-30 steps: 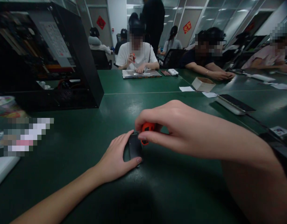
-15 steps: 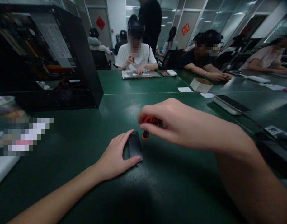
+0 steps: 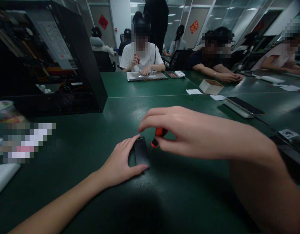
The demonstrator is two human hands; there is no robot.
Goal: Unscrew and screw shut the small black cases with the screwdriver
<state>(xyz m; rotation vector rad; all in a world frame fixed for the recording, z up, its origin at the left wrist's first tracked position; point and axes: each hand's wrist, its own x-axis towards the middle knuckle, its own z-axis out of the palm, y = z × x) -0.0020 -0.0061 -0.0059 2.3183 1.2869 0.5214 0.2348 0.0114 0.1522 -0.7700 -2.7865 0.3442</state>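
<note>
A glossy dark-green tabletop (image 3: 67, 152) bears an open black metal computer case (image 3: 90, 70). The left hand (image 3: 122, 162) spans a flat dark-grey rectangular device (image 3: 141, 154) lying there, thumb and fingertips at opposite ends. The right hand (image 3: 175, 130) loosely grips a tilted red-and-black-handled screwdriver (image 3: 160, 131) beside the device's right edge, forefinger extended past the handle.

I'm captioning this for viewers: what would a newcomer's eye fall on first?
Probably the wearer's bare right hand, near the centre, holding a red-and-black screwdriver. Left of it, the left hand holds a flat, dark, rectangular device on the green tabletop. The large black open-sided computer case at upper left likely comes next.
</note>
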